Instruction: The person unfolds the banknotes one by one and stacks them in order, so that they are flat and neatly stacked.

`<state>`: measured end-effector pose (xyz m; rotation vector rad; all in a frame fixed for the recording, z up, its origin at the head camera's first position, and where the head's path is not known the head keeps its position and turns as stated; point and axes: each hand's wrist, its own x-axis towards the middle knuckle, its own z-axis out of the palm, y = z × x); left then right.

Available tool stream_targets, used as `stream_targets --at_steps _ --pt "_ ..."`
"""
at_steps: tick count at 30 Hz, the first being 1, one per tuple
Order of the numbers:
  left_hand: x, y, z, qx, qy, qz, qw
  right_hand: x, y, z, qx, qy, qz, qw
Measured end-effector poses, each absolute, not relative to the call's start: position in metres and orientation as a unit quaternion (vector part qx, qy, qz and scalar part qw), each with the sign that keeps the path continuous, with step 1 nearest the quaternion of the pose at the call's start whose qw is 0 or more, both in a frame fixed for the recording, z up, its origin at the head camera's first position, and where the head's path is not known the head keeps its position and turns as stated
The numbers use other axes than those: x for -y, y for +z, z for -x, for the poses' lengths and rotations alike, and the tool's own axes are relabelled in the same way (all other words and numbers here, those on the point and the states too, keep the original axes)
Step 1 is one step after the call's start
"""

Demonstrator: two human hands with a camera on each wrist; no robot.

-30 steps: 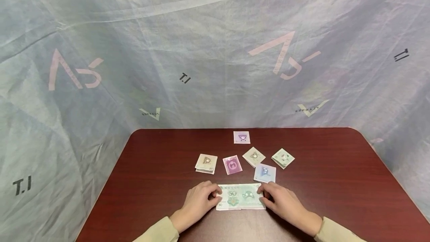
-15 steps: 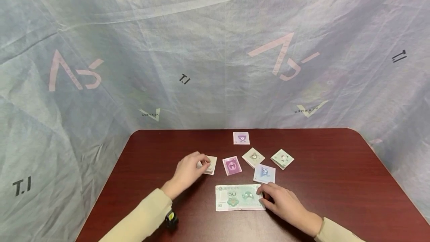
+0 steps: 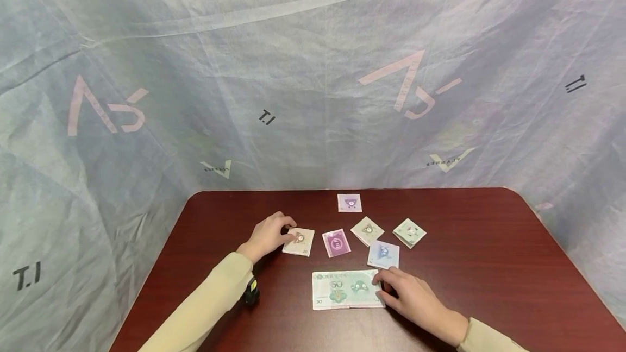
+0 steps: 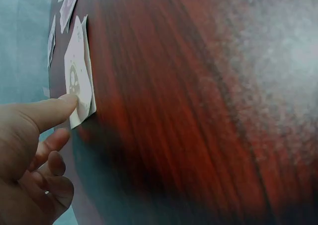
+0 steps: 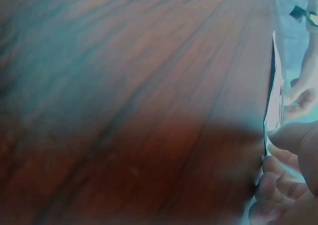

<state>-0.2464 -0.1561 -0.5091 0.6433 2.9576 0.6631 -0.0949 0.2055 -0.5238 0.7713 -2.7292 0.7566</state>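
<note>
1. Your left hand (image 3: pixel 266 236) is at the near-left part of a folded beige note (image 3: pixel 300 243) printed 20; the thumb lies on the note's face, and in the left wrist view the other fingers curl loosely below it; you cannot tell from these views whether the note is pinched or only touched.
2. Your right hand (image 3: pixel 415 297) is at the right end of a green note (image 3: pixel 337 289) printed 50; thumb and index finger touch that end, with the other fingers bent beneath; whether they grasp it or merely rest there, you cannot tell.
3. The green note lies spread out flat on the dark red table (image 3: pixel 489 265), in front of you and between your forearms; the beige note lies beyond its left end.
4. To the right of the beige note is a magenta note (image 3: pixel 336 243); further right come a second beige folded note (image 3: pixel 367 231), a blue note (image 3: pixel 383 255) just beyond the green one, and a small green folded note (image 3: pixel 409 233); a pale purple note (image 3: pixel 349 203) sits near the far edge.
5. A printed grey cloth (image 3: pixel 313 69) hangs behind.
</note>
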Motion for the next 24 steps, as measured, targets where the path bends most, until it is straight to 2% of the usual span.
stream_targets --at_steps 16,24 --pt "0.1604 -0.5100 0.2496 -0.960 0.225 -0.159 0.050 -0.2063 -0.5239 0.0962 0.924 0.252 -0.269 0.098" --pt "0.1649 -0.5116 0.2442 -0.958 0.247 -0.145 0.024 -0.2066 -0.5269 0.0960 0.923 0.253 -0.273 0.099"
